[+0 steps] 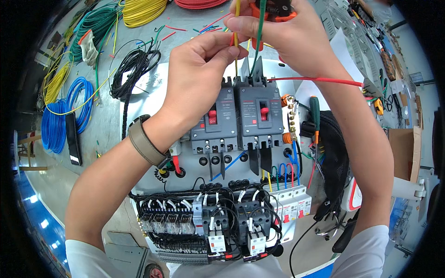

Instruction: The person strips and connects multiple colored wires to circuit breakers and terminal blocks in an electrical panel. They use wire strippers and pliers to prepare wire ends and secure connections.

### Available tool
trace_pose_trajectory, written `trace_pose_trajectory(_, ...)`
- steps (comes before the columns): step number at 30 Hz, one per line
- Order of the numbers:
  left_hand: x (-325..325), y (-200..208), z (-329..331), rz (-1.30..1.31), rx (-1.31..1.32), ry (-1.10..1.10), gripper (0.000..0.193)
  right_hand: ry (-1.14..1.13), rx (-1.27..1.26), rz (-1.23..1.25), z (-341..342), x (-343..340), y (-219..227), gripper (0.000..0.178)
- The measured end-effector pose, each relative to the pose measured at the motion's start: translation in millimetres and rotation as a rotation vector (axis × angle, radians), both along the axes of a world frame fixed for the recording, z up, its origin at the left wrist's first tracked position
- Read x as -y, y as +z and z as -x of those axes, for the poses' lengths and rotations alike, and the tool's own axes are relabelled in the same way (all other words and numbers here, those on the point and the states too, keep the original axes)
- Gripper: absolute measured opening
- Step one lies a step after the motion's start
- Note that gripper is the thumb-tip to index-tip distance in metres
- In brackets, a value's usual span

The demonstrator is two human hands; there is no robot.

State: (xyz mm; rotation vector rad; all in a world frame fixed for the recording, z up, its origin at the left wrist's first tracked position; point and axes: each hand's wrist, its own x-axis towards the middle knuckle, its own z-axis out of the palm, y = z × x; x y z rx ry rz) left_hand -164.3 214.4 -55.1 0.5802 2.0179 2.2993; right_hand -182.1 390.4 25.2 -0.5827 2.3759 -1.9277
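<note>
At the top, my left hand (197, 69) is closed, thumb and fingertips pinching an upright yellow wire (237, 10). A small red piece (232, 39) shows beside the wire at these fingertips. My right hand (296, 39) is closed around a black hand tool with orange handles (278, 11); its jaws are cut off by the frame, so its exact kind is unclear. The right thumb and forefinger also meet at the yellow wire. A green wire (258, 44) rises past the right thumb. Below stand two grey circuit breakers (214, 111) (261, 111) with red toggles, side by side on a pale metal plate (185, 178).
A red wire (315, 79) sticks out rightward under my right forearm. Relays (171, 223), contactors (254, 222) and small breakers (292, 206) fill the near edge. Coils of blue (53, 125), black (134, 67), green (90, 32) and yellow wire (143, 11) lie left. A green-handled screwdriver (315, 113) lies right.
</note>
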Motion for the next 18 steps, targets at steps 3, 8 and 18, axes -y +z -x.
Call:
trace_pose_trajectory(3,2,-3,2,0.05,-0.031,0.001,0.025,-0.038,0.054,-0.076,1,-2,1,0.018)
trace_pose_trajectory(8,2,-4,2,0.028,-0.032,0.008,0.025,0.019,-0.027,-0.034,-1,-8,2,0.018)
trace_pose_trajectory(18,1,-5,1,-0.019,-0.025,0.011,0.026,-0.15,-0.535,-0.856,2,-56,-19,0.035)
